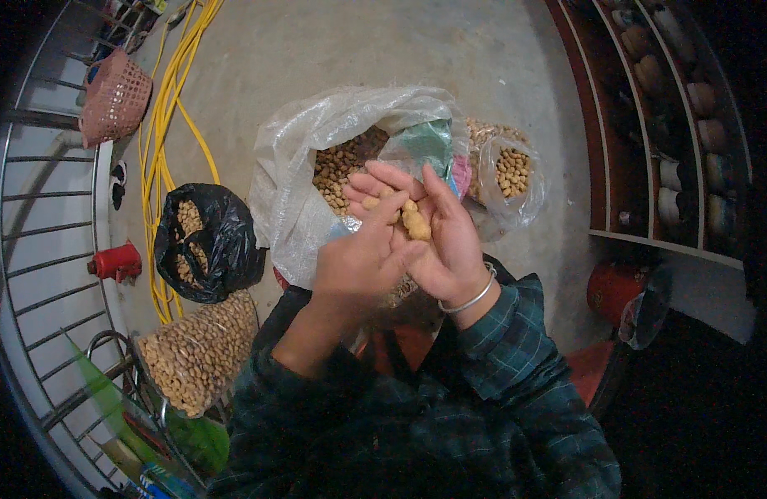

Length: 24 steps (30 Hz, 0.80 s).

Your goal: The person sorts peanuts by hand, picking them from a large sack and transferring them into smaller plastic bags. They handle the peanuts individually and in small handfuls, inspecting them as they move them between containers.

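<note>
My right hand (445, 240), with a silver bangle at the wrist, lies palm up and cradles several unshelled peanuts (416, 223). Over that palm is my left hand (355, 265), slightly blurred, its fingertips among the peanuts; whether it pinches one is hidden. Both hands are above the near side of a white woven plastic sack (286, 150) with its mouth rolled open. Darker-looking peanuts (339, 165) fill the visible left part of its inside. A green printed patch (428, 145) shows on the sack's right inner side.
Left of the sack stand a black plastic bag (237, 240) and a clear bag (199, 349), both with peanuts. Another clear peanut bag (483, 159) is at right. Yellow cable or hose (155, 150) runs beside a metal railing (49, 195). A shoe rack (598, 125) borders the right.
</note>
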Motion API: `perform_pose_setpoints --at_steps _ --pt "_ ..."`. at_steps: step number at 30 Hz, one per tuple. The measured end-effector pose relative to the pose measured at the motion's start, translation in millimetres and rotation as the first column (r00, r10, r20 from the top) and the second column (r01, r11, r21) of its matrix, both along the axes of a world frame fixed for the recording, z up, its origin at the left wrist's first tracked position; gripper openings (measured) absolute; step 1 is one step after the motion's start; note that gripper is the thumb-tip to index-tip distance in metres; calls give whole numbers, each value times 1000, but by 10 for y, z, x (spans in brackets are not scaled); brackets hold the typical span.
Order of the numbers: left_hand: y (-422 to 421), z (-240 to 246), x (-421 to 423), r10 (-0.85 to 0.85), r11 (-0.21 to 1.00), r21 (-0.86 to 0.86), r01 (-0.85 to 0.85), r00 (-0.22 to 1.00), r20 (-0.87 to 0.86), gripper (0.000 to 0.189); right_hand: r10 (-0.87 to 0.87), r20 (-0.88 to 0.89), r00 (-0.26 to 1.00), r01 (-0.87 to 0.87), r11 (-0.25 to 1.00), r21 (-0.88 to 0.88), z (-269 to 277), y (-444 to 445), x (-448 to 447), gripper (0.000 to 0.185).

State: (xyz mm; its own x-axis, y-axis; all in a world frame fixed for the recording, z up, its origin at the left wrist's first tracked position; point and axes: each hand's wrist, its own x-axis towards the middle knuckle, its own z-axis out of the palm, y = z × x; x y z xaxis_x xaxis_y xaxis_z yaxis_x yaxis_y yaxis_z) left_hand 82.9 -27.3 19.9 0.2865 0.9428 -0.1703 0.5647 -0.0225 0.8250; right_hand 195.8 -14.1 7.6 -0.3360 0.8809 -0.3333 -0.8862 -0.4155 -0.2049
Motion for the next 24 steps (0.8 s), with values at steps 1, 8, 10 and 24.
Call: perform_pose_setpoints --at_steps 1,8,10,24 --pt "-2 -39 -7 -12 997 72 11 1000 18 42 1 13 1000 -1 1000 1 -15 -5 -4 51" --pt "5 -89 -14 170 984 -83 -155 728 664 24 -28 -31 999 27 1000 -8 -22 -6 5 47" --pt "40 -45 -136 140 989 -75 -124 675 724 20 -52 -8 999 52 999 -6 -16 1 8 40" --pt "139 -169 -153 129 967 202 -157 981 147 21 -26 89 996 24 999 23 -34 -14 4 38"
